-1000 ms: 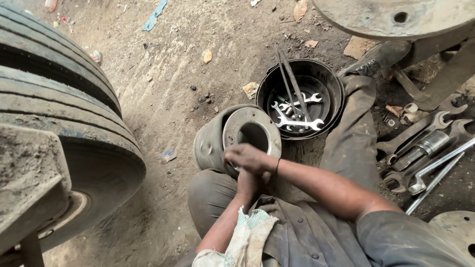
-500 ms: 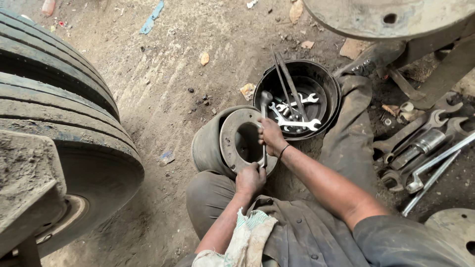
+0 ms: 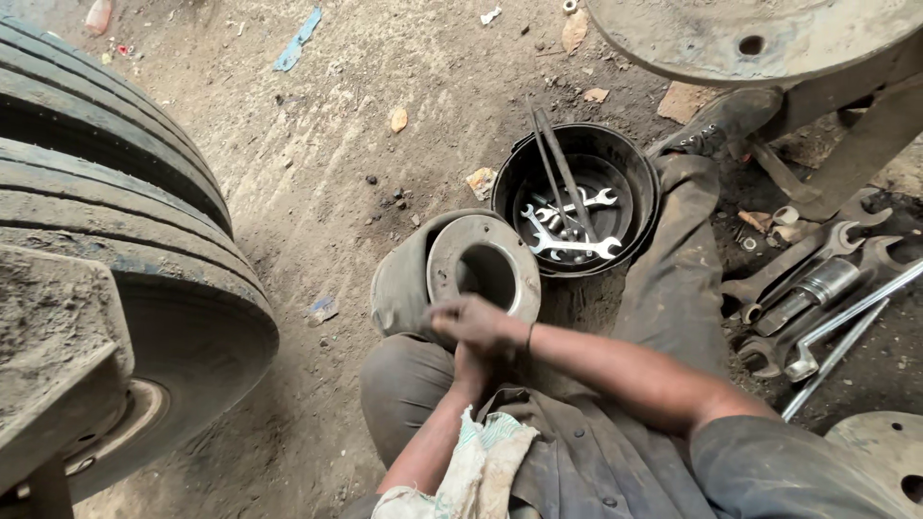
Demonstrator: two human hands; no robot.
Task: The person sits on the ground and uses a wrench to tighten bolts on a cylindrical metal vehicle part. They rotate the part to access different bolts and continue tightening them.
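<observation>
A dusty grey metal wheel hub [image 3: 444, 252] with a round flange and a central hole lies on its side on the dirt, between my knees. My right hand [image 3: 478, 325] rests curled over my left hand [image 3: 469, 373] right at the hub's near rim. The left hand's fingers are hidden under the right hand, so what they grip is unclear. A pale rag [image 3: 478, 468] lies on my lap by my left forearm.
A black round basin [image 3: 646, 207] holding several spanners [image 3: 567, 245] and two rods stands just behind the hub. Two big truck tyres [image 3: 115, 240] fill the left. Large wrenches and sockets [image 3: 817, 288] lie at the right. A metal disc [image 3: 750, 38] overhangs the top right.
My right hand left the hub's right rim and came back down onto my left hand at the near rim. The hub now stands a little more face-on.
</observation>
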